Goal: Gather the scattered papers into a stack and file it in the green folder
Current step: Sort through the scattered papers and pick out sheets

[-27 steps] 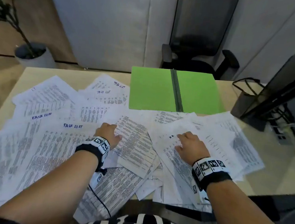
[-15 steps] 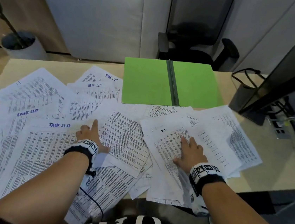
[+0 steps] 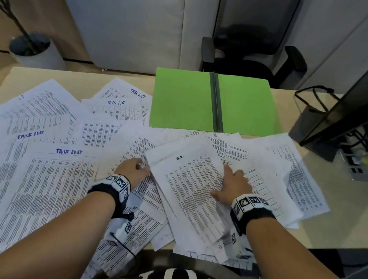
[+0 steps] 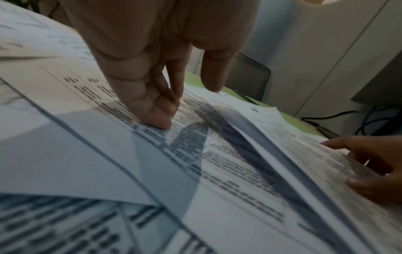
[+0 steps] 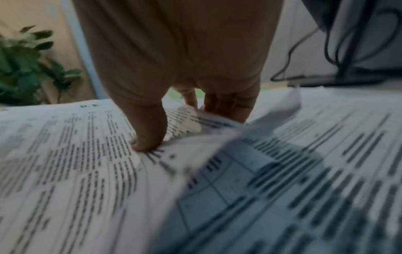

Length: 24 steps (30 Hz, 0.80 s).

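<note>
An open green folder (image 3: 183, 98) lies flat at the back centre of the table. Printed papers (image 3: 48, 174) are scattered in overlapping layers across the left and middle. My right hand (image 3: 226, 181) pinches the right edge of the top sheet marked "H.R." (image 3: 187, 185); in the right wrist view its thumb (image 5: 147, 141) sits on top and the fingers (image 5: 228, 106) reach under the lifted edge. My left hand (image 3: 139, 166) rests at that sheet's left edge, thumb tip (image 4: 156, 120) pressing a lower sheet (image 4: 217, 171), holding nothing.
A dark monitor (image 3: 354, 108) on its stand with cables and a power strip (image 3: 356, 168) fills the right back. A black office chair (image 3: 253, 44) stands behind the table. A potted plant (image 3: 32, 51) is on the floor, back left. Some sheets overhang the table's near edge (image 3: 339, 237).
My right hand went from lying flat on the "H.R." sheet to pinching its right edge, and the sheet slid left. My left hand moved right to the sheet's left edge.
</note>
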Motion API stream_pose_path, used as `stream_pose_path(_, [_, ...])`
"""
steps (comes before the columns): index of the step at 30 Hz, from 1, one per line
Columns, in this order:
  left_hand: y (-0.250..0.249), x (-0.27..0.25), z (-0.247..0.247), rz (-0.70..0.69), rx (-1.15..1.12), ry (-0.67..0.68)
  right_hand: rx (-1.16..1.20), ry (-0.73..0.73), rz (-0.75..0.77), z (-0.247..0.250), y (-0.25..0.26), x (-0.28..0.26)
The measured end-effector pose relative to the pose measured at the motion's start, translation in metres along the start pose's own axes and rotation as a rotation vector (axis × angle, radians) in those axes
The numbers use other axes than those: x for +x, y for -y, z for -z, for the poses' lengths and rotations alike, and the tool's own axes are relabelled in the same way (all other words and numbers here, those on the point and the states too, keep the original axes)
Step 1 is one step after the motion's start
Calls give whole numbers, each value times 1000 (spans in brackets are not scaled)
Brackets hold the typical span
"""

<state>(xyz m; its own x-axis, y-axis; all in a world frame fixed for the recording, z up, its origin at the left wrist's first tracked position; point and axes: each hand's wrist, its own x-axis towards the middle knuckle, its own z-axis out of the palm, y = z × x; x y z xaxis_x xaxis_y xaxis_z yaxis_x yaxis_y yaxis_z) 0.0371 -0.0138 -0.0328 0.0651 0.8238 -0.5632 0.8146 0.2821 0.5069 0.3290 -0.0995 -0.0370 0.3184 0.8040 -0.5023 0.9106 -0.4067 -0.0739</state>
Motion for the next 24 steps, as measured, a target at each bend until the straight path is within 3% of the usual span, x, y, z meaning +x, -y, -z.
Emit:
stream_pose_path(3, [-6, -1, -8, 59, -142, 11, 177, 0, -9, 1, 7, 8])
stream_pose_path(8, [-14, 1, -7, 136, -428, 49, 640, -169, 116, 28, 8, 10])
stream_pose_path(12, [-20, -2, -7, 127, -613, 73, 1213, -191, 153, 47, 6, 4])
stream_pose_path(14, [-25, -6, -6, 69, -592, 85, 1304, -215, 124, 44, 8, 0])
stream_pose_path(17, [-24, -4, -3, 29, -596, 143, 1219, -240, 36, 29, 11, -6])
stream_pose_path(21, [-18, 8, -1, 24, -388, -15, 729, -253, -81, 9, 1, -6])
stream_pose_path(24, [-9, 12, 1, 77, -234, -74, 519, -299, -221, 9, -21, -5])
